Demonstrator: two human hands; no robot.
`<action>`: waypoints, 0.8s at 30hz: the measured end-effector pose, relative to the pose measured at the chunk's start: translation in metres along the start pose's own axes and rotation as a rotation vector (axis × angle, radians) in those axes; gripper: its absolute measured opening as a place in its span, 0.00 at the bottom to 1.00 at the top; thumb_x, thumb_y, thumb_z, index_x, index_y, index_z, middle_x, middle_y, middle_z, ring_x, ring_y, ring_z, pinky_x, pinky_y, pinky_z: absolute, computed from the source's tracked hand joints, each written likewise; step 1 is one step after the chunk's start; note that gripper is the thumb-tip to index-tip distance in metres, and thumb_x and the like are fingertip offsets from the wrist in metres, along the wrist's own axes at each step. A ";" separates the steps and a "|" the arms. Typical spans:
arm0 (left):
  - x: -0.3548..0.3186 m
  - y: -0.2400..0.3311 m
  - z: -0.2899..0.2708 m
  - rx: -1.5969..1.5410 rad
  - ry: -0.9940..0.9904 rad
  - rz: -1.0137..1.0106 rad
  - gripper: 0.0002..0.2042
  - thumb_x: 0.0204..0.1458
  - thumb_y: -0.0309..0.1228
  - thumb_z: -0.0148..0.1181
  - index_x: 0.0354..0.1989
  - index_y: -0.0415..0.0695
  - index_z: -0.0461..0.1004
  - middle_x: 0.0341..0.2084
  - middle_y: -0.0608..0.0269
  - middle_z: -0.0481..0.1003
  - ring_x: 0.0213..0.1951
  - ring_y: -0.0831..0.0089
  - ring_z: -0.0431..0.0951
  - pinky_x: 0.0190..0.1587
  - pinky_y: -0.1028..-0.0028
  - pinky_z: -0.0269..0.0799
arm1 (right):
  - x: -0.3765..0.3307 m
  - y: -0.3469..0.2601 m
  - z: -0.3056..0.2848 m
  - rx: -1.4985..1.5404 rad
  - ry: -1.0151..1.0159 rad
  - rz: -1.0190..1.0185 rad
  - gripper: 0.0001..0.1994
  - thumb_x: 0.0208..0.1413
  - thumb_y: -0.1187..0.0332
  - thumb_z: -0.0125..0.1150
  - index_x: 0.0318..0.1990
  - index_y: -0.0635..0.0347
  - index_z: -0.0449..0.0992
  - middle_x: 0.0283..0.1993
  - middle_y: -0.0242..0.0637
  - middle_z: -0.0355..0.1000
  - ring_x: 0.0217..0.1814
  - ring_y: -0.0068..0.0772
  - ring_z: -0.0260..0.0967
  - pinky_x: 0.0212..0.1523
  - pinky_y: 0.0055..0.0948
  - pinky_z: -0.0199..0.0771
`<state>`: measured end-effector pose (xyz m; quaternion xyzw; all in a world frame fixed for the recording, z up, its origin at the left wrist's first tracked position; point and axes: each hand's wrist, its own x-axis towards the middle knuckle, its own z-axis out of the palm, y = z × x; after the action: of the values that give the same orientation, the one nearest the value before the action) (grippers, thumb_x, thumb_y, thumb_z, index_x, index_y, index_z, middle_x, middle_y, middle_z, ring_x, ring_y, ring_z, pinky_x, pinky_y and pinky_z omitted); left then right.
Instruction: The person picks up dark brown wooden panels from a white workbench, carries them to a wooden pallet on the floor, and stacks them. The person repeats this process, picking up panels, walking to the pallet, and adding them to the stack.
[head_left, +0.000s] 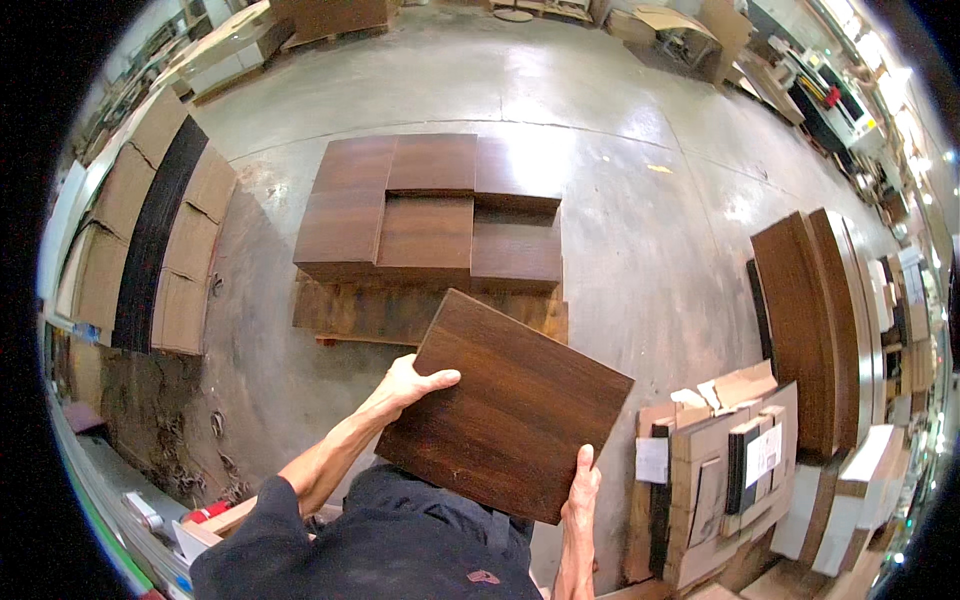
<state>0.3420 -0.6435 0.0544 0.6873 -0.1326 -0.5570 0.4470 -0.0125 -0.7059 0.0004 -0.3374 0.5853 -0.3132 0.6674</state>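
Observation:
A dark brown wood-grain panel [510, 400] is held tilted in front of my body, between both hands. My left hand [412, 384] grips its left edge, thumb lying on the upper face and the fingers hidden beneath. At the lower right edge my right hand [582, 488] has its thumb up along the rim, with the other fingers mostly out of sight. Just beyond the panel, stacks of similar brown panels [425, 230] stand side by side at uneven heights. They rest on a wooden pallet [370, 308] on the floor.
Tall cardboard-wrapped stacks [185, 250] with a black band stand at the left. On the right are long brown boards [800, 330] and cardboard-packed flat pieces [700, 480]. Grey concrete floor [640, 250] surrounds the pallet. A large cardboard box [690, 35] stands far back.

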 end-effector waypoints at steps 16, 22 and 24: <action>0.190 -0.015 0.037 -0.385 0.302 -0.111 0.41 0.37 0.47 0.79 0.53 0.27 0.70 0.46 0.44 0.77 0.47 0.61 0.78 0.51 0.65 0.75 | 0.293 -0.090 0.057 -0.458 -0.254 0.191 0.36 0.62 0.41 0.53 0.58 0.72 0.69 0.56 0.45 0.70 0.58 0.38 0.66 0.60 0.40 0.64; 0.319 -0.015 0.041 -0.264 0.401 -0.111 0.46 0.32 0.52 0.80 0.53 0.26 0.71 0.48 0.40 0.77 0.49 0.57 0.78 0.52 0.63 0.74 | 0.409 -0.089 0.092 -0.452 -0.211 0.126 0.36 0.61 0.40 0.54 0.55 0.72 0.70 0.53 0.43 0.72 0.53 0.38 0.69 0.57 0.39 0.68; 0.361 -0.017 0.043 -0.236 0.418 -0.127 0.47 0.31 0.53 0.80 0.53 0.25 0.71 0.48 0.39 0.76 0.50 0.57 0.78 0.52 0.62 0.74 | 0.454 -0.084 0.097 -0.480 -0.231 0.182 0.37 0.60 0.40 0.54 0.56 0.71 0.69 0.54 0.44 0.71 0.53 0.38 0.69 0.57 0.39 0.68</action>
<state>0.4231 -0.8993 -0.1914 0.7374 0.0720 -0.4415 0.5061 0.1360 -1.1147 -0.1812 -0.4655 0.5907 -0.0637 0.6560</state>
